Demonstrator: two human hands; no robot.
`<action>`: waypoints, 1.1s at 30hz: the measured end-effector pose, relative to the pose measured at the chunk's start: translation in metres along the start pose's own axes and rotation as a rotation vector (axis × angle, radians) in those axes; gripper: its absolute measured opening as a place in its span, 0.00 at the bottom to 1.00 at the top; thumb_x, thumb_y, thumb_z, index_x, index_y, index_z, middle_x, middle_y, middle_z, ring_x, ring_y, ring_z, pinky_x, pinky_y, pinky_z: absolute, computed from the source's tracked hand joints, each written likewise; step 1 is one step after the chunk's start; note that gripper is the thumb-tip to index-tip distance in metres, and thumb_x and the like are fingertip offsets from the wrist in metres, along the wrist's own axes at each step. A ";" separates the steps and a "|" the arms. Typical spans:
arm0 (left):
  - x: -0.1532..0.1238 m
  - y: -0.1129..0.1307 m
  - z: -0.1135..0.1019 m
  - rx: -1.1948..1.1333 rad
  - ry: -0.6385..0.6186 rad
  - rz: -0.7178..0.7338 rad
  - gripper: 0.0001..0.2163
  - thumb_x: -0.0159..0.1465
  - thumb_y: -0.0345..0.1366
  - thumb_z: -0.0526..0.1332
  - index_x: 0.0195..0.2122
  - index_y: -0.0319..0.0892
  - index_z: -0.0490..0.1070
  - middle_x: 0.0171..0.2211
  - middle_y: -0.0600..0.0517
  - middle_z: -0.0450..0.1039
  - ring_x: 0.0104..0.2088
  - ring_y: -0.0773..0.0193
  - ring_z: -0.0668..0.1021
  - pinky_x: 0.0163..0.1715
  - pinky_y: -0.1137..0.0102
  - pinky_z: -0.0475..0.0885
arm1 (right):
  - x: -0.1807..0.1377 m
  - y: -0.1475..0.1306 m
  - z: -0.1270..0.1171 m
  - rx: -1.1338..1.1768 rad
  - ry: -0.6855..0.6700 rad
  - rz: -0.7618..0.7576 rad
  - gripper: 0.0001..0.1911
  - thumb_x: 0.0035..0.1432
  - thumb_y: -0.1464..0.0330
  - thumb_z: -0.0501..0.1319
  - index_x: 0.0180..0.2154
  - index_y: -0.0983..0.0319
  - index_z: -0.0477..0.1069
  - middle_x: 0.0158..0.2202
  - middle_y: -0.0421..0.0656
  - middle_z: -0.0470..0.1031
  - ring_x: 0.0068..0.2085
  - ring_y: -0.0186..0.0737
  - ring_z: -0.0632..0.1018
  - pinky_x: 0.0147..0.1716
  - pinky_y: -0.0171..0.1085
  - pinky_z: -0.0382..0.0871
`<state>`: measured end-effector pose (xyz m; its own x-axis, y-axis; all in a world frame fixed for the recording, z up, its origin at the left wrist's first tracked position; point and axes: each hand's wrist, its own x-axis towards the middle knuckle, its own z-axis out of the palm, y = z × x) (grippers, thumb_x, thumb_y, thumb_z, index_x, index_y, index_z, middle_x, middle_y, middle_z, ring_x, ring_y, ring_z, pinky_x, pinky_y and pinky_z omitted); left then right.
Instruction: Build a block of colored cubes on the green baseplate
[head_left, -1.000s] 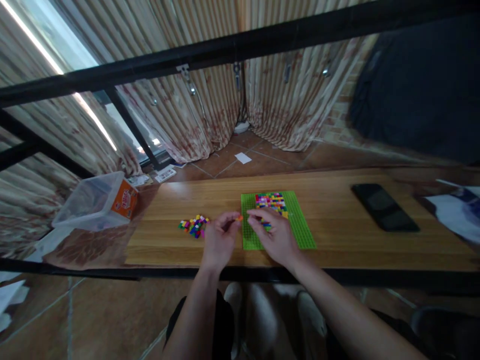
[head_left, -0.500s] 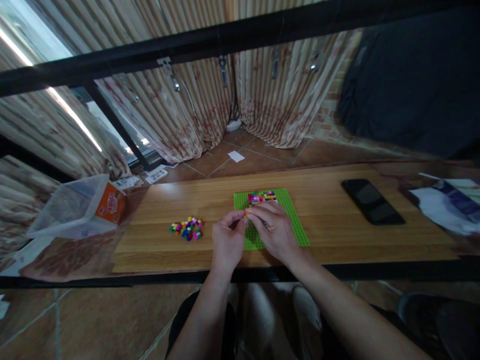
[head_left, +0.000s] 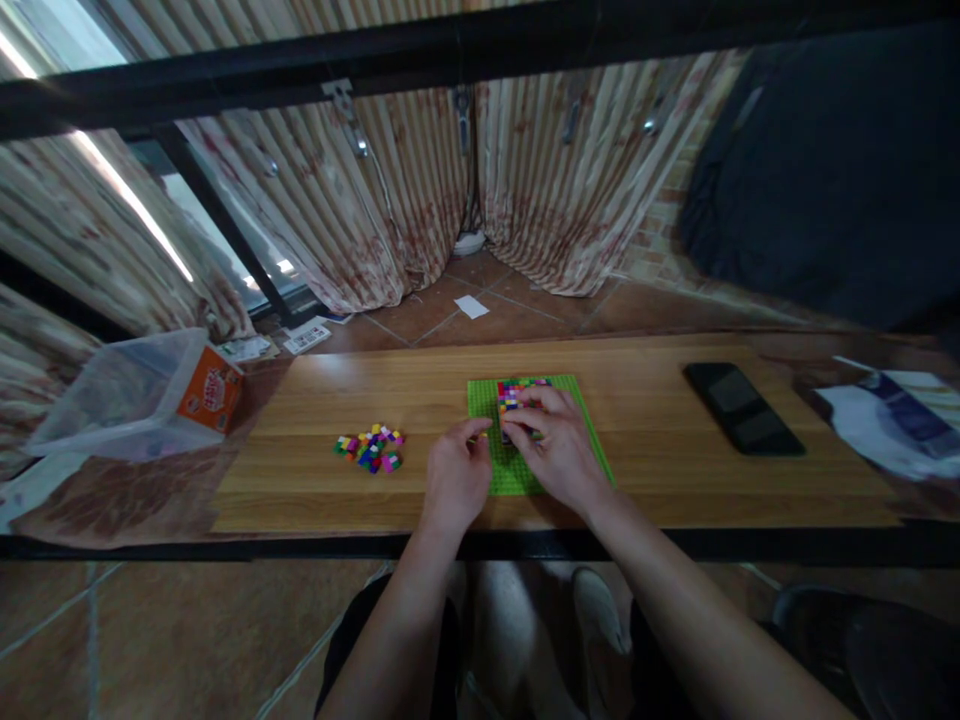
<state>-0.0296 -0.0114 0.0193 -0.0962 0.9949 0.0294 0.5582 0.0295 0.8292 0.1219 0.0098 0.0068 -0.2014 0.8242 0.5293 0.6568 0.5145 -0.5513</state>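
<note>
A green studded baseplate (head_left: 592, 440) lies on the wooden board, with a block of small multicoloured toy bricks (head_left: 511, 392) built on its far part. My right hand (head_left: 562, 450) is over the plate, thumb and forefinger pinched on a small orange-looking brick at the near left edge of the built block; the fingers partly cover it. My left hand (head_left: 459, 475) hovers at the plate's left edge, apart from the right, its thumb and forefinger curled nearly together. A tiny yellowish spot shows at its fingertips, too small to name. Left of it lies a loose pile of coloured bricks (head_left: 373, 447).
A black phone (head_left: 742, 408) lies on the right of the wooden board (head_left: 300, 400). A clear plastic box (head_left: 127, 400) with an orange label stands at the left. Crumpled white and purple packaging (head_left: 892, 415) is at the far right. A dark rail crosses above.
My hands, together at an orange brick before, have parted. The right has moved slightly forward to the built block with the brick; the left stays near the plate's left edge. The view has shifted slightly.
</note>
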 end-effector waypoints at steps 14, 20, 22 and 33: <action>-0.007 0.009 0.005 0.119 -0.096 0.011 0.18 0.62 0.26 0.56 0.52 0.39 0.76 0.44 0.44 0.80 0.44 0.56 0.80 0.48 0.62 0.72 | 0.001 -0.002 0.013 -0.045 0.073 0.101 0.06 0.58 0.72 0.63 0.30 0.58 0.78 0.45 0.46 0.76 0.47 0.48 0.73 0.49 0.49 0.66; -0.008 0.010 0.006 0.130 -0.106 0.046 0.19 0.62 0.25 0.55 0.52 0.39 0.76 0.44 0.43 0.80 0.44 0.55 0.80 0.49 0.62 0.72 | -0.004 -0.001 0.013 -0.080 0.078 0.004 0.09 0.60 0.71 0.60 0.32 0.59 0.79 0.45 0.47 0.75 0.47 0.47 0.72 0.48 0.48 0.67; -0.008 0.009 0.006 0.133 -0.101 0.056 0.19 0.62 0.25 0.55 0.52 0.40 0.76 0.45 0.43 0.80 0.44 0.55 0.80 0.49 0.62 0.72 | -0.004 -0.001 0.013 -0.084 0.074 0.005 0.09 0.60 0.71 0.60 0.32 0.58 0.79 0.45 0.47 0.75 0.46 0.47 0.72 0.48 0.48 0.67; -0.009 0.005 0.005 0.160 -0.112 0.046 0.18 0.63 0.26 0.55 0.52 0.43 0.75 0.47 0.46 0.79 0.46 0.58 0.80 0.51 0.63 0.71 | -0.007 -0.004 0.014 -0.103 0.067 0.008 0.09 0.61 0.72 0.60 0.32 0.59 0.79 0.43 0.47 0.76 0.44 0.47 0.72 0.47 0.47 0.68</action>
<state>-0.0224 -0.0197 0.0204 0.0197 0.9998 -0.0047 0.6844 -0.0101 0.7291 0.1104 0.0053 -0.0035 -0.1487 0.8088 0.5690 0.7303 0.4778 -0.4883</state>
